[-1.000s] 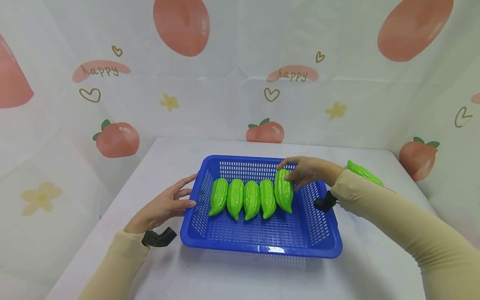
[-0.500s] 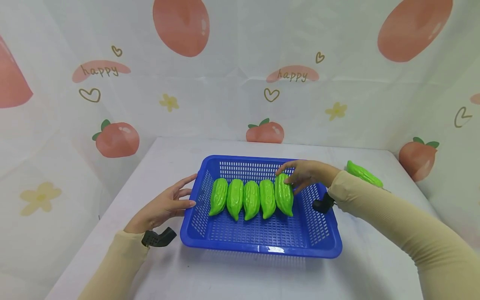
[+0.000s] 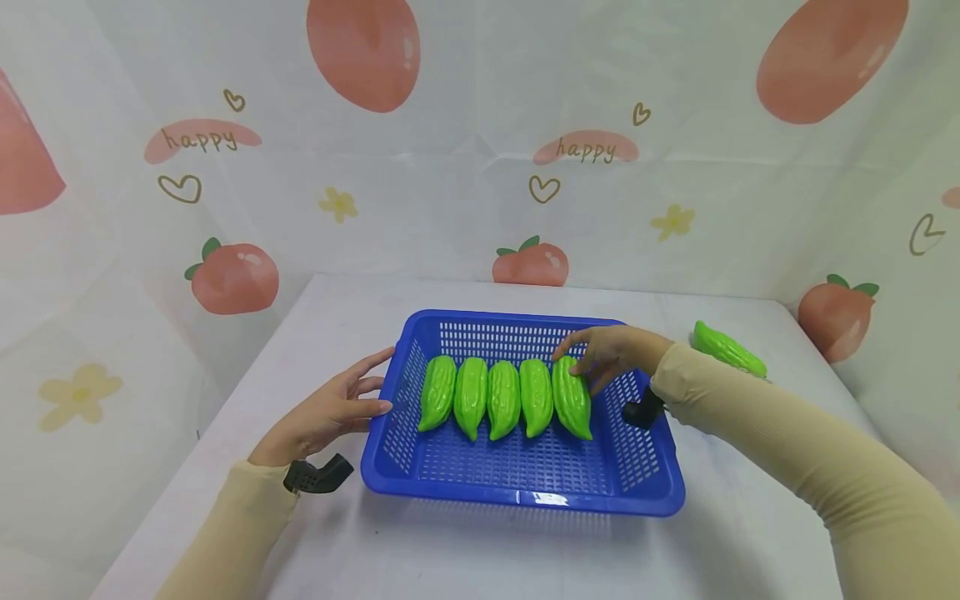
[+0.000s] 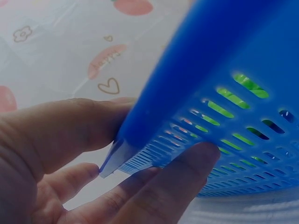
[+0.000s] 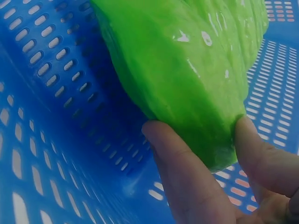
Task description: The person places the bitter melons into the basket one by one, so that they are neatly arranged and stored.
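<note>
Several bright green bitter melons stand side by side in a row in a blue plastic basket [image 3: 480, 498], stems toward the back. My right hand [image 3: 611, 350] reaches in over the back right and pinches the upper end of the rightmost bitter melon [image 3: 573, 404]. In the right wrist view, fingertips and thumb press opposite sides of that bitter melon's end [image 5: 187, 84]. At the basket's left side, my left hand [image 3: 322, 417] holds the rim; the left wrist view has the thumb over the rim [image 4: 159, 88] and fingers against the slotted outer wall.
Another green bitter melon [image 3: 727, 348] lies on the white table [image 3: 480, 558], right of the basket and behind the right forearm. A white printed curtain [image 3: 450, 192] closes off the back and sides. Dark cameras sit at both wrists.
The right hand has lowered the rightmost bitter melon toward the near side, so it now lies tilted beside the row. The left hand and basket stay in place.
</note>
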The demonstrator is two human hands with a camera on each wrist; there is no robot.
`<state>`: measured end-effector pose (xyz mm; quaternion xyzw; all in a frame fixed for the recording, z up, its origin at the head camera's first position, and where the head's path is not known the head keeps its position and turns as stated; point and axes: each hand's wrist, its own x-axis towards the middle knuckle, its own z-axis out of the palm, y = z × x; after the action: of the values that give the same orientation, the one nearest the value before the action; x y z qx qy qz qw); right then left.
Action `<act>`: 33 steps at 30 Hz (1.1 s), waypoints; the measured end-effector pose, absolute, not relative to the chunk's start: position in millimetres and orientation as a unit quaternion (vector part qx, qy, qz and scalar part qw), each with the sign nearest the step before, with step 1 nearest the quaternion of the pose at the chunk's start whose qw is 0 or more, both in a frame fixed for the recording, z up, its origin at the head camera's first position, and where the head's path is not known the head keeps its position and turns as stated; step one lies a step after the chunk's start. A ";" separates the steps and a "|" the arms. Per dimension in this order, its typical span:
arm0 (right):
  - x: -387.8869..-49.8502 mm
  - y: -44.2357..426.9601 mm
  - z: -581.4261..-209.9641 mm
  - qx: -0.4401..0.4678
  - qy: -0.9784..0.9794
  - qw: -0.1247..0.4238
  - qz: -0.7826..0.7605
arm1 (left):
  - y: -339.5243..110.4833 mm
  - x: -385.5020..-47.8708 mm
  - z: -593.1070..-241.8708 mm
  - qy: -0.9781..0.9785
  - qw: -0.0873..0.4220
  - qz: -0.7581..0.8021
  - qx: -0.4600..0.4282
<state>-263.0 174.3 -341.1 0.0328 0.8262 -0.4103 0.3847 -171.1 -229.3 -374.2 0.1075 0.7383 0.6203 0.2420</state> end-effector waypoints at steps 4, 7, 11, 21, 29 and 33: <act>-263.8 173.4 -344.8 0.041 0.833 0.382 -0.397 | -229.2 -170.8 -374.7 0.740 0.241 0.618 0.108; -264.1 172.7 -347.1 0.044 0.835 0.383 -0.393 | -229.1 -171.0 -375.0 0.741 0.240 0.617 0.108; -264.1 171.6 -349.5 0.042 0.835 0.389 -0.386 | -228.7 -171.0 -374.8 0.745 0.237 0.614 0.107; -263.5 171.8 -350.3 0.034 0.837 0.388 -0.384 | -228.4 -170.4 -373.6 0.744 0.238 0.614 0.114; -263.2 170.7 -352.5 0.040 0.844 0.384 -0.373 | -228.1 -170.3 -373.2 0.743 0.238 0.616 0.110; -262.8 170.4 -352.8 0.047 0.846 0.379 -0.371 | -228.5 -170.5 -373.3 0.743 0.239 0.616 0.110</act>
<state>-262.8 170.4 -352.8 0.0472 0.8464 -0.3710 0.3792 -170.5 -228.5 -373.3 0.1099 0.7430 0.6156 0.2387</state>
